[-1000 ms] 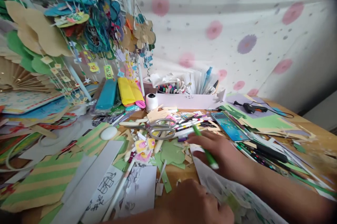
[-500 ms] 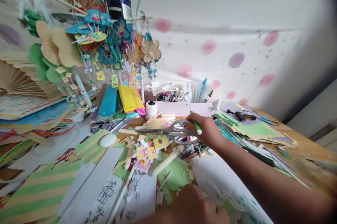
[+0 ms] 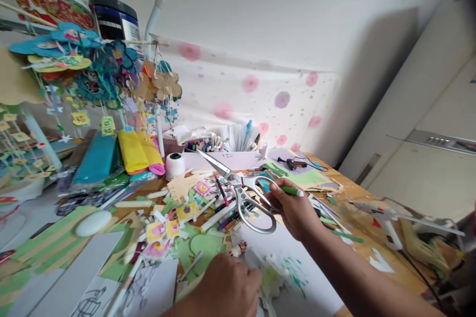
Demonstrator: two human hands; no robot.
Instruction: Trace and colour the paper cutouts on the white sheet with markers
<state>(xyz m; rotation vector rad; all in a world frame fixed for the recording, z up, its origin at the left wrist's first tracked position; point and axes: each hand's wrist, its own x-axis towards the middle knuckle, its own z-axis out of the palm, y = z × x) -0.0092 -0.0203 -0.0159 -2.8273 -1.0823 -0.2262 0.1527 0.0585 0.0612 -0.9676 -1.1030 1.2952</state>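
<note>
Metal scissors [image 3: 238, 188] hang in the air over a pile of pens, blades toward the upper left. My right hand [image 3: 293, 205] grips one handle loop and also holds a green marker [image 3: 292, 191] across its fingers. Low in the picture, my left hand [image 3: 232, 285] is curled closed above the paper scraps; what its fingers hold, if anything, is hidden. Beside it lie a small red and white item [image 3: 237, 249] and a crumpled greenish-white wad [image 3: 273, 277] on white paper [image 3: 312, 267] with green marks.
Paper mobiles [image 3: 92, 71] hang at the left. Behind are a white box [image 3: 223, 160] of pens and a white roll [image 3: 174, 166]. A black glue gun [image 3: 292, 163] lies at the back right, a white one [image 3: 388, 225] at the right. Striped green paper [image 3: 48, 242] covers the left.
The view has turned to the right. My right hand has raised the scissors off the pile, and the blades now point up and left. My left hand remains low and curled.
</note>
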